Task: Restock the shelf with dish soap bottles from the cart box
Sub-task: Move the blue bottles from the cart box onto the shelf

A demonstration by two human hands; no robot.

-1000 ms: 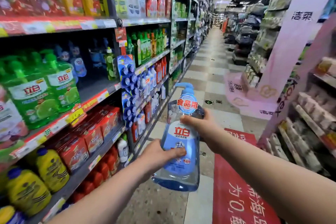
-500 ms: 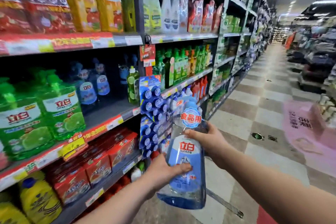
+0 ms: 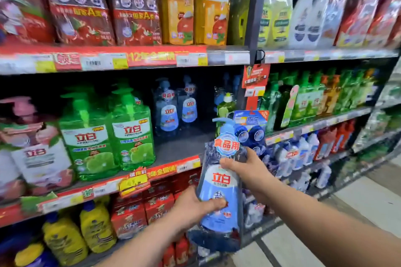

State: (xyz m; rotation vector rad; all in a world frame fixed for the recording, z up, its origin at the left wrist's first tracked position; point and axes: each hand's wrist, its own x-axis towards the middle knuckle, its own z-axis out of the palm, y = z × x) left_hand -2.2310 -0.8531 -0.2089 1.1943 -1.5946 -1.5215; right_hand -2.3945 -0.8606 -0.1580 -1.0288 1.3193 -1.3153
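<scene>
I hold a clear blue dish soap bottle [image 3: 221, 188] with a pump top upright in front of the shelving. My left hand [image 3: 195, 206] grips its lower body, thumb across the label. My right hand [image 3: 245, 169] grips the bottle near its shoulder. Straight behind it, the middle shelf [image 3: 180, 147] has a dark gap. Two matching blue bottles [image 3: 175, 106] stand deep at the back of that gap. The cart and box are out of view.
Green pump bottles [image 3: 108, 134] stand left of the gap, a small green bottle [image 3: 225, 106] and a hanging blue blister pack [image 3: 251, 130] to its right. Refill pouches fill the top shelf, red boxes [image 3: 138, 208] and yellow bottles the shelf below. Aisle floor [image 3: 358, 201] lies at right.
My view has swung left from the aisle toward the shelf. The bottle, held the same way in both hands, now sits closer to the gap on the middle shelf.
</scene>
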